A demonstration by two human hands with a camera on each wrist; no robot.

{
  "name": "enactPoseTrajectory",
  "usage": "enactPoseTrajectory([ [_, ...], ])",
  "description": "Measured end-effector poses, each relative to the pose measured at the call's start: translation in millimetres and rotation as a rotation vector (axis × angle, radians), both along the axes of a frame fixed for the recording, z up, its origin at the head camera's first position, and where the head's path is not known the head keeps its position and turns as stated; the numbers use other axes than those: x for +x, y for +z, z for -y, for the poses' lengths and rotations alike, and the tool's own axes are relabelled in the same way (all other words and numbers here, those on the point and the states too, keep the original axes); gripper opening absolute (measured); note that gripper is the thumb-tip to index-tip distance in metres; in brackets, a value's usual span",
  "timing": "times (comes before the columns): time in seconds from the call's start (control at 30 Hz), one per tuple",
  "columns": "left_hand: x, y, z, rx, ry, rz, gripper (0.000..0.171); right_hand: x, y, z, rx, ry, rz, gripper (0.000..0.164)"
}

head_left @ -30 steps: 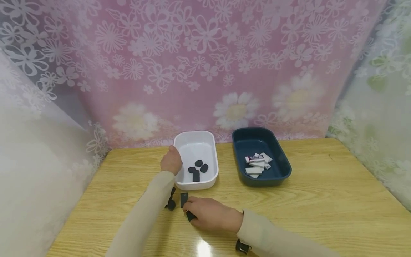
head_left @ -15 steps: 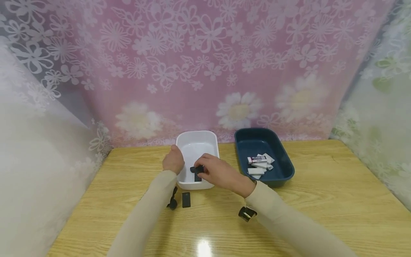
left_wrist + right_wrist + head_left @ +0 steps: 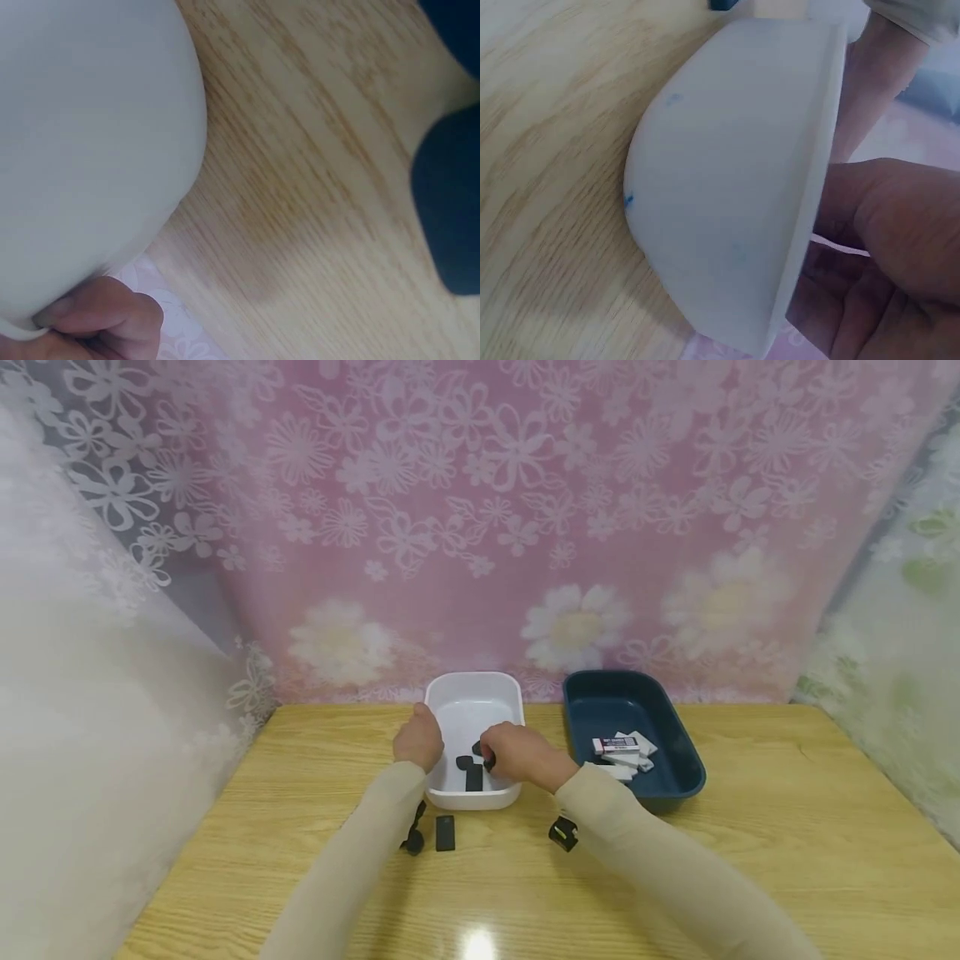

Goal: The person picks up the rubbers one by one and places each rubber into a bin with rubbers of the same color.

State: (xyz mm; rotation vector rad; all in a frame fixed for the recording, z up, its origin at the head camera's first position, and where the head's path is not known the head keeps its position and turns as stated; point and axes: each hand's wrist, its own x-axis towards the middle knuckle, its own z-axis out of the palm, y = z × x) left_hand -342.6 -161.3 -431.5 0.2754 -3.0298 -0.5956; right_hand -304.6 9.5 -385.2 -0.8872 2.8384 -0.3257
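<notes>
My left hand (image 3: 418, 739) grips the left rim of the white tub (image 3: 510, 697); its thumb and curled fingers on the rim show in the left wrist view. The right hand (image 3: 528, 753) is lowered into the tub at its right side, fingers pointing down. A dark piece (image 3: 490, 765) shows at those fingertips; whether it is held or lies on the bottom is unclear. Near it in the tub are a black rectangular piece (image 3: 474, 777) and a small rounded black piece (image 3: 464, 762). In the right wrist view the tub's wall hides the fingertips.
Right of the white tub stands a dark blue tub (image 3: 693, 768) with several white blocks and a labelled eraser (image 3: 616, 745). One black rectangular block (image 3: 446, 832) lies on the wooden table (image 3: 772, 810) before the white tub. A flowered curtain (image 3: 450, 610) hangs behind.
A second ago my right hand was on a black piece on the table. It has carried that piece up into the white tub. The left hand has kept its grip; the head view tilted slightly.
</notes>
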Motion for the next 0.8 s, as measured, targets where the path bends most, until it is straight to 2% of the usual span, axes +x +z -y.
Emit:
enactPoseTrajectory([
  [0.13, 0.7, 0.4, -1, 0.000, 0.002, 0.011, 0.033, -0.9, -6.7, 5, 0.050, 0.001, 0.030, 0.013],
  [0.3, 1.7, 2.2, 0, 0.002, 0.007, 0.000, 0.034, -2.2, -16.9, 10, 0.057, 0.006, 0.020, 0.016],
  [0.47, 1.6, 2.8, -1, 0.008, 0.009, -0.006, 0.034, 0.6, -13.3, 9, 0.037, 0.015, 0.026, 0.014],
  [0.63, 3.9, 4.0, 0, -0.011, 0.002, -0.009, 0.034, 1.9, -4.0, 0, -0.119, 0.053, -0.098, 0.008],
  [0.7, 5.3, 5.1, 0, -0.017, -0.001, -0.012, 0.034, -2.4, -1.6, -6, -0.193, 0.027, -0.173, 0.007],
  [0.8, 5.0, 5.1, -1, -0.016, 0.001, -0.008, 0.033, -11.2, 0.5, -16, -0.276, -0.070, -0.256, 0.012],
])
